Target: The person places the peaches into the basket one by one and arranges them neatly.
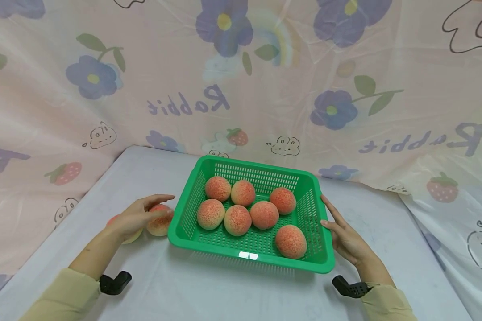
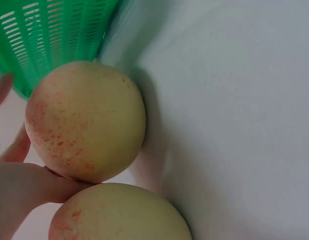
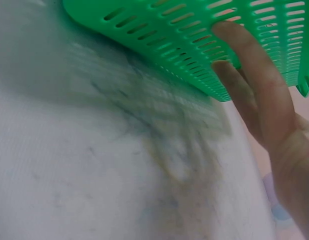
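A green slotted basket [image 1: 319, 223] stands mid-table with several pink-orange peaches [image 1: 237, 219] inside. Left of it, my left hand [image 1: 138, 215] lies over a loose peach [image 1: 160, 224] on the table, fingers curled round it. In the left wrist view that peach [image 2: 84, 120] sits between my fingers [image 2: 24, 187], close to the basket's wall [image 2: 49, 35]. A second loose peach [image 2: 119, 215] lies right beside it, partly hidden by my hand in the head view. My right hand [image 1: 342, 232] has straight fingers [image 3: 254, 80] touching the basket's right outer wall [image 3: 194, 35].
The table [image 1: 209, 290] is white and ends on the left and right in a floral curtain [image 1: 265, 89] that hangs behind and to both sides. The basket's near edge lies a short way from the table's front.
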The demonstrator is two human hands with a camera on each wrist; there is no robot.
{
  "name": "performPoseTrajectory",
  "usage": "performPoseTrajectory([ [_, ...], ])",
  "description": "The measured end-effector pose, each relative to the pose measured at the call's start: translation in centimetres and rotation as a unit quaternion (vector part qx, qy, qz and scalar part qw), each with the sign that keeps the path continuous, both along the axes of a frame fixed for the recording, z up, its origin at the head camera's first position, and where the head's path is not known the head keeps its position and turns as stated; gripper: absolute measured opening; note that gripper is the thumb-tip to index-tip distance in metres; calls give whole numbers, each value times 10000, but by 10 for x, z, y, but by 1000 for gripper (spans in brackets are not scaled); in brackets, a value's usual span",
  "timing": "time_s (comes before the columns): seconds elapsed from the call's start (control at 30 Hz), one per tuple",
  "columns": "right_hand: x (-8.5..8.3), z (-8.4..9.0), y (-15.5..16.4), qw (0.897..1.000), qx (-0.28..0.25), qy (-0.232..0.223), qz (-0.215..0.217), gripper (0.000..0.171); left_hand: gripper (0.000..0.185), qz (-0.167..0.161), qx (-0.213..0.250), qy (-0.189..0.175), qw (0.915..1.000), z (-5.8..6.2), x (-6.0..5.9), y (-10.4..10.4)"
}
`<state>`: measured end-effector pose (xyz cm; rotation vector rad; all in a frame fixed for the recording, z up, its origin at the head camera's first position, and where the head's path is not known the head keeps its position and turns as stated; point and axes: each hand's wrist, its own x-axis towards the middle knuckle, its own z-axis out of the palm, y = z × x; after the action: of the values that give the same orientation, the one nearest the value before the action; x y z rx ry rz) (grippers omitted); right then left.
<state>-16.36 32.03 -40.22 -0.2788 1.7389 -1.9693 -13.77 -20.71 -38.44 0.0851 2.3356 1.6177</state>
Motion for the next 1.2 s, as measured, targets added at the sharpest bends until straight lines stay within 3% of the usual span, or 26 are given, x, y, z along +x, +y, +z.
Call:
performPoseTrajectory([
  [0.27,0,0,1,10000,-14,30,88,70,66,123,-301,-253,9992,-2,0,1],
  [0.57,-1,-2,1,9999,48,18,123,69,66,381,-155,-622,9972,-7,1,3],
  [0.87,-2,-4,1,9999,-54,35,137,69,68,568,-66,-528,9970,-7,2,2],
  [1.07,-1,-4,3,9993,-297,59,223,70,70,693,-586,-140,9958,7,1,-8],
  [1.2,-1,-4,3,9990,-384,52,227,69,73,761,-653,-144,9949,20,0,-16],
])
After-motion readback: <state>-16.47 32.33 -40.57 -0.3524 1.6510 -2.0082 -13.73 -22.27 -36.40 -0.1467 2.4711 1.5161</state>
